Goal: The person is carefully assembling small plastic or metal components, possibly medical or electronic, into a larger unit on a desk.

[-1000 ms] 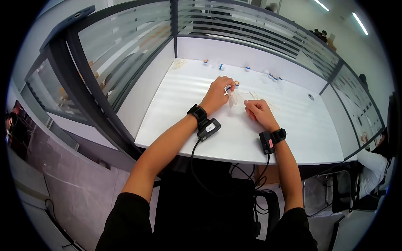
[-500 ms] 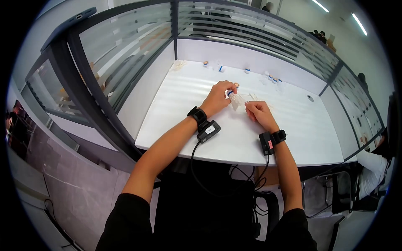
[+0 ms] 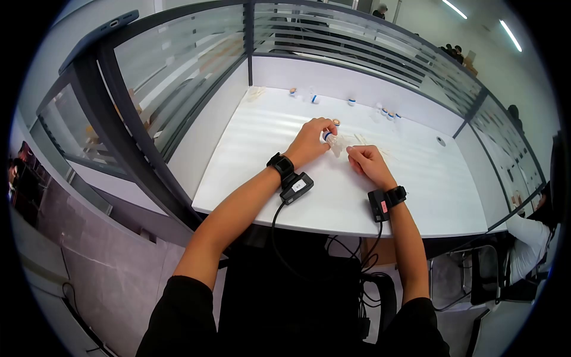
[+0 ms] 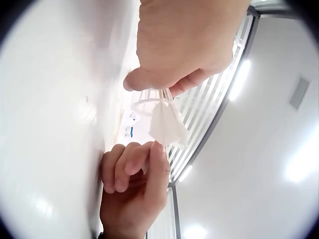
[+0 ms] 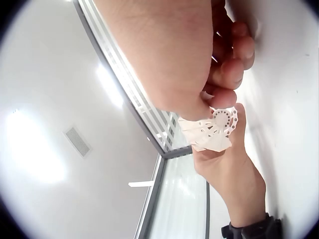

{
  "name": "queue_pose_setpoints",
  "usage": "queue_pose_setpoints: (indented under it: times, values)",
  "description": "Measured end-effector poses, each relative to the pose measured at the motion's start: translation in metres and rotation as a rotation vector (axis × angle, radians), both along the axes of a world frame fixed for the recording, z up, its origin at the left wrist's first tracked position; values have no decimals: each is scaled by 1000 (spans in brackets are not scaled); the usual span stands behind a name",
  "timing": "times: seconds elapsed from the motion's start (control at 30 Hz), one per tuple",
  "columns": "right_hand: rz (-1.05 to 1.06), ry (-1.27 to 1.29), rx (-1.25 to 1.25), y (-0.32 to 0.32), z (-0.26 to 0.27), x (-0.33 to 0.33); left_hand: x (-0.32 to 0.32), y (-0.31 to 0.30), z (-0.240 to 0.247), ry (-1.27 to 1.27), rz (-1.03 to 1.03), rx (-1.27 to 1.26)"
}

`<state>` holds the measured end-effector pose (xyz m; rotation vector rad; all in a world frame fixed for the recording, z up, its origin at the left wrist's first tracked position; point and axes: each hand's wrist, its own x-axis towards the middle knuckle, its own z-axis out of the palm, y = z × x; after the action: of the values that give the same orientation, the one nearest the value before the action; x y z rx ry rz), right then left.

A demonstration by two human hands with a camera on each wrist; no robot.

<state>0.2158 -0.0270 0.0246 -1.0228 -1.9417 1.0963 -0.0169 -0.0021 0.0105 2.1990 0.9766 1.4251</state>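
Gripping the shuttlecock (image 3: pixel 334 141) at its cork end in the curled left hand (image 3: pixel 309 141), just above mid-counter (image 3: pixel 267 149). Pinching its white feathers (image 4: pixel 167 124) with right hand (image 3: pixel 366 162) thumb and forefinger, other fingers tucked.

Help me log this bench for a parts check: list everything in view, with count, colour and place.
shuttlecock: one, white feathers, blue band, held above the desk.
loose feathers: several, pale, on the desk beyond the right hand.
blue-banded pieces: about six, white and blue, along the back wall.
pale pile: one, cream, far left corner.
desk: one, white, in front of the person.
partition: grey frame, striped frosted glass, behind and left of the desk.
wrist cameras: two, black, one on each wrist.
seated person: one, white sleeve, far right edge.
left hand: one, grips the shuttlecock's base.
right hand: one, pinches its feather edge.
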Motion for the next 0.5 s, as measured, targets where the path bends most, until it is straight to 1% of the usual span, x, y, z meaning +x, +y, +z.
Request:
queue_pose_setpoints:
  times: [0.03, 0.13, 0.23, 0.33, 0.5]
  values:
    - [-5, 0, 3, 0, 0, 0, 0, -2, -1, 7, 4, -23]
    - [-5, -9, -5, -1, -4, -2, 0, -2, -1, 31, 13, 56]
    - [-1, -18, 6, 1, -2, 0, 0, -2, 0, 0, -46, -22]
    - [-7, -21, -10, -1, -3, -1, 0, -5, 0, 42, -30, -58]
    - [1, -36, -8, 1, -2, 0, 0, -6, 1, 80, -75, -150]
